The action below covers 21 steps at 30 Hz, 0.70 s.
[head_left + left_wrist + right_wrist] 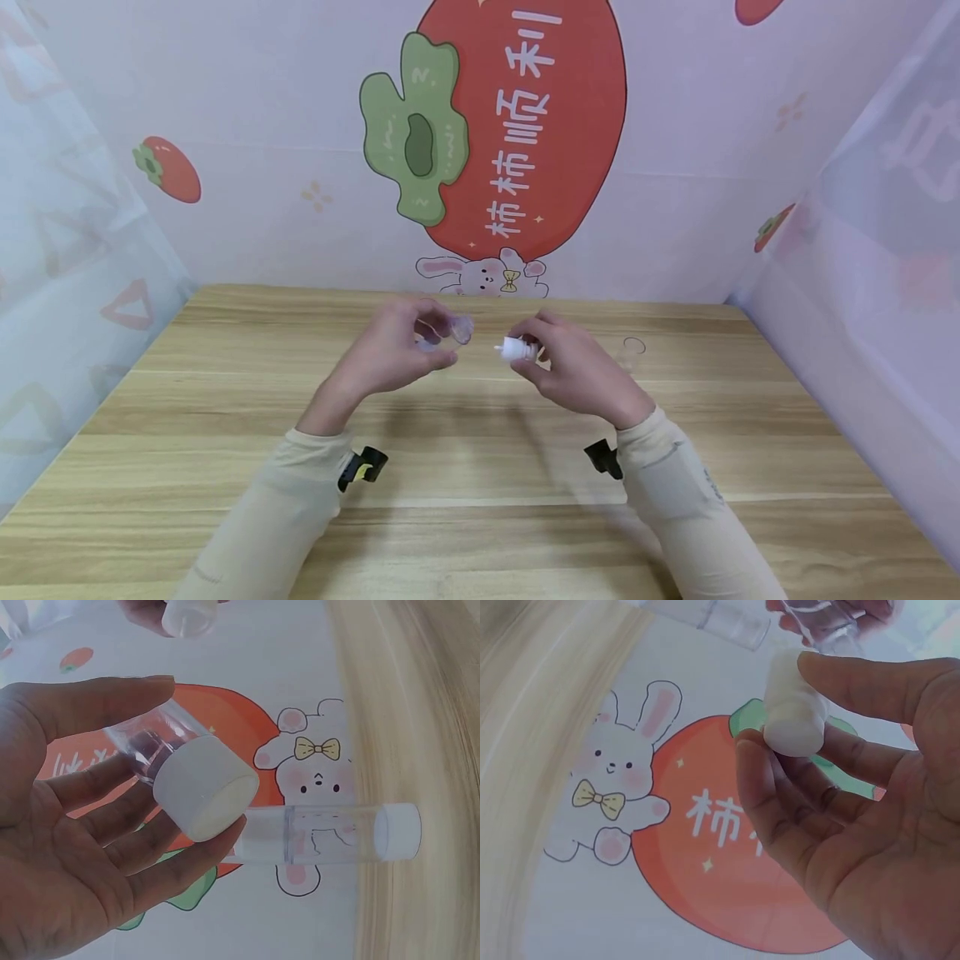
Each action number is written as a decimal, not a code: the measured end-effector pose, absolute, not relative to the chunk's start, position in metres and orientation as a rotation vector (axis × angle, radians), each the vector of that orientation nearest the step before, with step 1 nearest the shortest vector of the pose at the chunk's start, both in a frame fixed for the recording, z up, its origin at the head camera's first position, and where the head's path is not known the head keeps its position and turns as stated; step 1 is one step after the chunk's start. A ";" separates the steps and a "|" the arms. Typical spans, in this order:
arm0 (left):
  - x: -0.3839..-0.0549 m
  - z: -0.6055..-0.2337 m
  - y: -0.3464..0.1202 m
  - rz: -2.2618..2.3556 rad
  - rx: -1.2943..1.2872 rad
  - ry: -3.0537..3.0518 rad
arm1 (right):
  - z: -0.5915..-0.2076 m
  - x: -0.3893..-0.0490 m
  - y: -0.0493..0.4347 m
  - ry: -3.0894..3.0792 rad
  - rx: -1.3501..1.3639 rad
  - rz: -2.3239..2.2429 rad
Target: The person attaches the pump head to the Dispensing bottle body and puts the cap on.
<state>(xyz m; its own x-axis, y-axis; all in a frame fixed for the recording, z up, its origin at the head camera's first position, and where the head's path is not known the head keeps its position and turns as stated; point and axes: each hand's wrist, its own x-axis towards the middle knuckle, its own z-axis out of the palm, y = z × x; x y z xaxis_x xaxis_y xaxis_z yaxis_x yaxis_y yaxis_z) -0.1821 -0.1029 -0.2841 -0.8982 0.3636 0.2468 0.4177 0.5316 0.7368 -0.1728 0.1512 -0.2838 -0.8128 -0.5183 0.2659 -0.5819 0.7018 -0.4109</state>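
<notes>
My left hand point(393, 346) holds a clear bottle point(461, 329) between thumb and fingers. In the left wrist view the bottle's white end point(206, 787) faces the camera. My right hand point(573, 358) pinches a small white nozzle piece point(517, 348) between thumb and fingertips. Its thin tip points left, toward the clear bottle, with a gap between the two. A rounded white end of the nozzle piece point(795, 712) shows in the right wrist view. Behind the left hand stands a second clear bottle point(322, 834) with a white base, mostly hidden in the head view.
A small transparent round piece point(634, 345) lies on the wooden table point(480, 525) right of the right hand. A printed white cloth point(277, 225) forms the back wall, and more cloth hangs on both sides.
</notes>
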 end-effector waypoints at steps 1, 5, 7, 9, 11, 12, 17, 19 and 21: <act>-0.182 -0.284 -0.102 -1.312 -0.696 -2.704 | -0.283 -0.173 0.152 -2.769 0.899 0.751; -0.182 -0.286 -0.099 -1.282 -0.706 -2.754 | -0.282 -0.173 0.155 -2.745 0.896 0.794; -0.181 -0.286 -0.098 -1.264 -0.710 -2.777 | -0.281 -0.173 0.156 -2.739 0.899 0.811; -0.181 -0.287 -0.097 -1.255 -0.718 -2.791 | -0.281 -0.174 0.156 -2.738 0.899 0.819; -0.181 -0.288 -0.096 -1.233 -0.722 -2.809 | -0.280 -0.174 0.156 -2.741 0.893 0.826; -0.180 -0.288 -0.095 -1.224 -0.721 -2.819 | -0.280 -0.174 0.156 -2.741 0.891 0.829; -0.180 -0.287 -0.093 -1.189 -0.715 -2.863 | -0.279 -0.173 0.156 -2.744 0.879 0.840; -0.180 -0.288 -0.092 -1.180 -0.724 -2.874 | -0.278 -0.173 0.157 -2.743 0.877 0.841; -0.180 -0.288 -0.091 -1.169 -0.734 -2.886 | -0.278 -0.173 0.157 -2.742 0.871 0.842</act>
<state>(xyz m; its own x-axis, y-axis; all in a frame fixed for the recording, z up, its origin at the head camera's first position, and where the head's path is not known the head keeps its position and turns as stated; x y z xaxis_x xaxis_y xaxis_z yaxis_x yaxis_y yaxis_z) -0.1797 -0.0911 -0.2879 -0.8931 0.4348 0.1156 0.3927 0.6280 0.6719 -0.1734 0.1573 -0.2780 -0.8215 -0.4887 0.2938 -0.5694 0.6747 -0.4697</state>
